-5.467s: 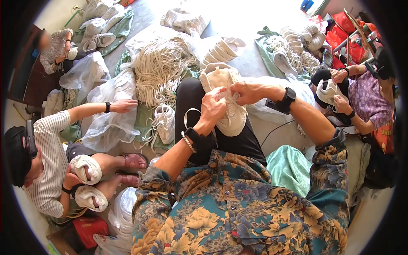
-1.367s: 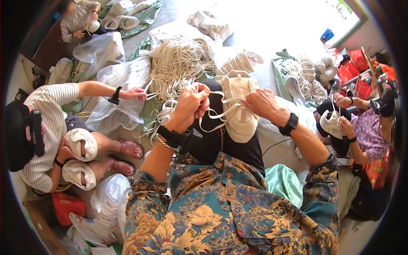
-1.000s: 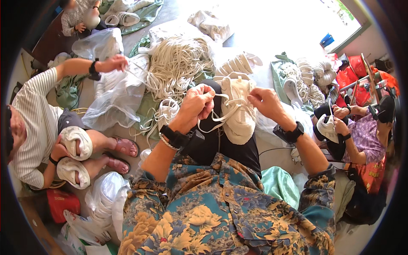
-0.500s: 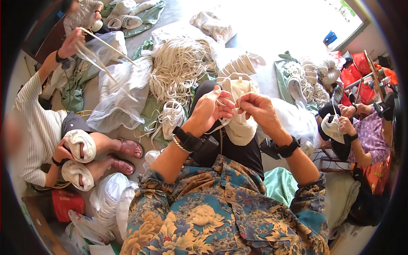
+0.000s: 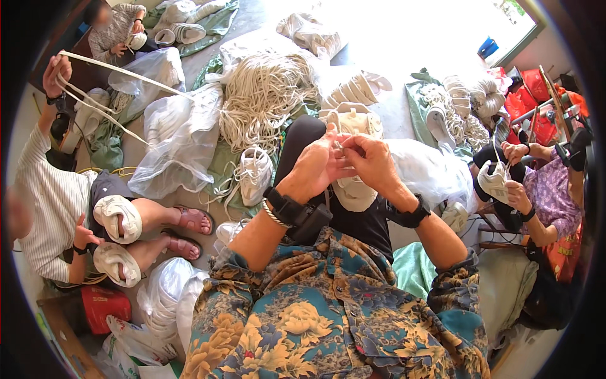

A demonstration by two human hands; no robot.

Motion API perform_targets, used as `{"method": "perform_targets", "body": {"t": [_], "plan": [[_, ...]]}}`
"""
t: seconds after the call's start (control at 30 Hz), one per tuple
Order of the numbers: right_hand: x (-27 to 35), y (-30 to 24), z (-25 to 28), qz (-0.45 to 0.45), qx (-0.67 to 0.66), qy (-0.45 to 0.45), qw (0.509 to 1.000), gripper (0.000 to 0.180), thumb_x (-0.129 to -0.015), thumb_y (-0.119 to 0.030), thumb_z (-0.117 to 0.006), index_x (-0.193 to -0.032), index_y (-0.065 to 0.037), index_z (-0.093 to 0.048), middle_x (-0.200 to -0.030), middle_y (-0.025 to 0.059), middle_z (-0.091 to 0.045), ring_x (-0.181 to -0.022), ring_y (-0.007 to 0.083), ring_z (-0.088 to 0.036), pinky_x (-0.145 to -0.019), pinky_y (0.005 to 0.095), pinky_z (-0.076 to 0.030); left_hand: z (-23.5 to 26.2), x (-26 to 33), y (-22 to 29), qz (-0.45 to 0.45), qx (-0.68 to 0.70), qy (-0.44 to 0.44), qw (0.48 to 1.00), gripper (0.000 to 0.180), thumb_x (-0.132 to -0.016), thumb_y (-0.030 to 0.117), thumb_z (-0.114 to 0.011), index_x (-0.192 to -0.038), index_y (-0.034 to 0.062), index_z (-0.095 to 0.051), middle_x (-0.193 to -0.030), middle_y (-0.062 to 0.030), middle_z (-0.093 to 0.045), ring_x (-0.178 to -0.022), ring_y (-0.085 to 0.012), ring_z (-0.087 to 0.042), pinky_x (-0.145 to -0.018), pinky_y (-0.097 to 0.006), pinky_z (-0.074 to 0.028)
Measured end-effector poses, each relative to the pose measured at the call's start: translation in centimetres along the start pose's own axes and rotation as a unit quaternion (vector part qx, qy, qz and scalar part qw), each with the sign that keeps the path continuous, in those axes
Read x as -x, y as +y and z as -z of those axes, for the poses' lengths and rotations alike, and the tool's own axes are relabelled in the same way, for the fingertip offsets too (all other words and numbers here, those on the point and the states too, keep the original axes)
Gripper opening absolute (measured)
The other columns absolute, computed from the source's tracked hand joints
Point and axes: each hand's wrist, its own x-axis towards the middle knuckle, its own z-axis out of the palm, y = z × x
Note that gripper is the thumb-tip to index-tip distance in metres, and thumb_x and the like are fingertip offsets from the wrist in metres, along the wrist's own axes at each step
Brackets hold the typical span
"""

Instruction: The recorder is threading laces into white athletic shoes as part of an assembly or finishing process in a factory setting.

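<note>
A cream sneaker (image 5: pixel 355 194) rests on my dark-trousered lap, its toe toward me and its middle hidden behind my hands. Above it, my left hand (image 5: pixel 315 163) is turned palm inward, its thumb and fingers closing on a small pale piece of shoelace. My right hand (image 5: pixel 371 163) pinches at the same spot, thumb and forefinger meeting the left fingertips. The lace is mostly covered by the fingers. Left of my knee stands a laced cream sneaker (image 5: pixel 255 170) with loose lace ends.
A large heap of cream laces (image 5: pixel 268 95) lies ahead, beside a clear plastic bag (image 5: pixel 170 148). Stacked shoes (image 5: pixel 356 90) stand beyond my lap. At left a co-worker in a striped shirt (image 5: pixel 53 208) holds up long laces; another in purple (image 5: pixel 552 196) laces a shoe at right.
My hands have come together over the sneaker, the left fingers closing in toward the right. The co-worker at left has pulled the laces farther left and lifted the other hand off the shoe.
</note>
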Motion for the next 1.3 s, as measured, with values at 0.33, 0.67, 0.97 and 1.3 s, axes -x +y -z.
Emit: {"method": "perform_targets", "body": {"t": [0.33,0.67,0.97,1.3], "plan": [[-0.1,0.2,0.4,-0.024,0.042,-0.027,0.998,0.014,-0.081,-0.008,-0.061,-0.089,0.003,-0.062,-0.072,0.0066,-0.064,-0.064,0.0075,-0.056,-0.060,0.0239,-0.047,0.6,0.7,0.6,-0.170,-0.288,0.075,0.939,0.021,-0.085,0.023,-0.062,-0.088,0.0029,-0.055,-0.066,-0.0019,-0.058,-0.050,-0.0068,-0.051,-0.047,-0.019,-0.043],[-1.9,1.0,3.1,-0.085,-0.017,-0.080,0.993,0.017,-0.083,-0.017,-0.060,-0.082,-0.001,-0.064,-0.063,0.0007,-0.057,-0.058,0.0058,-0.049,-0.052,0.0226,-0.040,1.6,0.4,1.2,-0.172,-0.231,0.104,0.952,0.014,-0.090,0.013,-0.052,-0.098,0.0021,-0.054,-0.080,-0.0081,-0.063,-0.069,-0.0114,-0.061,-0.058,-0.022,-0.047],[-7.0,8.6,4.7,-0.046,0.016,0.003,0.999,0.020,-0.084,-0.018,-0.060,-0.090,0.000,-0.064,-0.112,0.0077,-0.058,-0.097,0.0150,-0.055,-0.082,0.0275,-0.044,3.7,-8.1,1.4,-0.296,-0.621,0.134,0.713,0.041,-0.080,0.015,-0.052,-0.117,-0.0035,-0.050,-0.115,-0.0213,-0.056,-0.107,-0.0312,-0.055,-0.090,-0.037,-0.042],[-6.3,12.9,-0.3,-0.132,-0.062,0.061,0.987,0.021,-0.083,-0.025,-0.061,-0.088,-0.005,-0.065,-0.112,0.0121,-0.058,-0.105,0.0178,-0.052,-0.085,0.0304,-0.042,4.9,-6.8,0.9,-0.284,-0.723,0.092,0.623,0.039,-0.075,0.007,-0.043,-0.110,0.0003,-0.058,-0.105,-0.0215,-0.060,-0.098,-0.0339,-0.058,-0.089,-0.038,-0.044]]}}
